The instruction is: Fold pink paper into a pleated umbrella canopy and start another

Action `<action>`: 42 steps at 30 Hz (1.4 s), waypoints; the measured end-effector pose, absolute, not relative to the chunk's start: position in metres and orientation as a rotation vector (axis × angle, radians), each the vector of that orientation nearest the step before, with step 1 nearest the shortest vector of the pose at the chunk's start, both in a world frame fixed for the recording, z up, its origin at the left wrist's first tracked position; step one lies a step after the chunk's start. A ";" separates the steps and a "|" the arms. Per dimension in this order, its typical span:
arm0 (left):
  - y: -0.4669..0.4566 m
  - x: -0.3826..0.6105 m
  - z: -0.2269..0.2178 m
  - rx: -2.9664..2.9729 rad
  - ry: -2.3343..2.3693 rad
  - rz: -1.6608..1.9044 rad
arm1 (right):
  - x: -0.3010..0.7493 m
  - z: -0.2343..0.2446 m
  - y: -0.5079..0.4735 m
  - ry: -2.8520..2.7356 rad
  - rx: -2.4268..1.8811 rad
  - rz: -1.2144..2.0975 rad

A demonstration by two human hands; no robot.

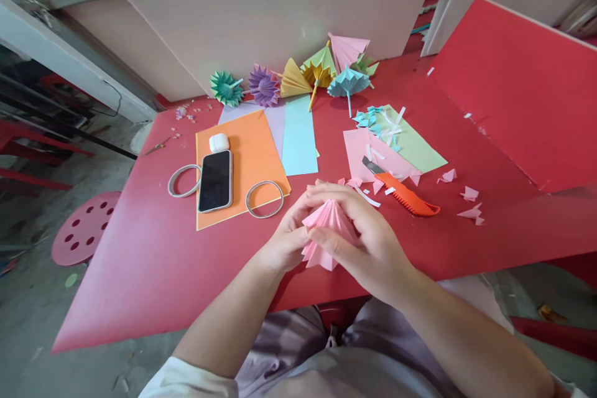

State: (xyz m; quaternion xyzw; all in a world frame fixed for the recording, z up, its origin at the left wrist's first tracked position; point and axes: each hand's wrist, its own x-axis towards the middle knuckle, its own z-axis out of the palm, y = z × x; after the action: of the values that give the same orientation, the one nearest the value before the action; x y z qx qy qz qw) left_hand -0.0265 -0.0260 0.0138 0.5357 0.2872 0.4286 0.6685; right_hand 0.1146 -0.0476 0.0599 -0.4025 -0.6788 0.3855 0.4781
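Here the pink pleated-paper cone is grasped by the left hand and right hand, both wrapped around it near the worktop's front edge. Pleats could be crushed by uneven squeezing; a nick could be suffered if the orange utility knife, blade exposed, is brushed.

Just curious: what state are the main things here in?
Pink pleated paper: fanned, held between left hand and right hand
Phone: face up, screen dark
White case: closed
Orange cutter: blade out
Blue paper umbrella: open, stick downward
Orange paper: flat, under phone
Two bangles: lying apart
Paper scraps: scattered
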 end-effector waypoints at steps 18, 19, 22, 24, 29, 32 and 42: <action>-0.026 -0.026 0.016 1.543 0.608 0.770 | 0.120 0.054 -0.038 -1.881 -1.095 0.790; -0.026 -0.024 0.016 1.540 0.612 0.773 | 0.119 0.054 -0.038 -1.870 -1.091 0.789; -0.028 -0.023 0.015 1.505 0.617 0.805 | 0.122 0.055 -0.038 -1.809 -1.049 0.803; -0.029 -0.024 0.013 1.412 0.613 0.865 | 0.126 0.056 -0.037 -1.758 -1.030 0.710; -0.031 -0.028 0.009 1.233 0.639 1.055 | 0.133 0.059 -0.037 -1.830 -1.017 0.376; -0.031 -0.028 0.009 1.303 0.659 1.093 | 0.133 0.059 -0.039 -1.886 -1.035 0.287; -0.031 -0.025 0.008 1.420 0.591 1.115 | 0.132 0.062 -0.043 -1.990 -1.103 0.311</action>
State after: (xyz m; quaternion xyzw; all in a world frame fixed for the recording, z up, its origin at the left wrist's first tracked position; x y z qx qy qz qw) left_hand -0.0246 -0.0310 0.0080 0.6080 0.2532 0.4772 0.5818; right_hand 0.1325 -0.0426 0.0623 -0.4381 -0.7904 0.1236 0.4100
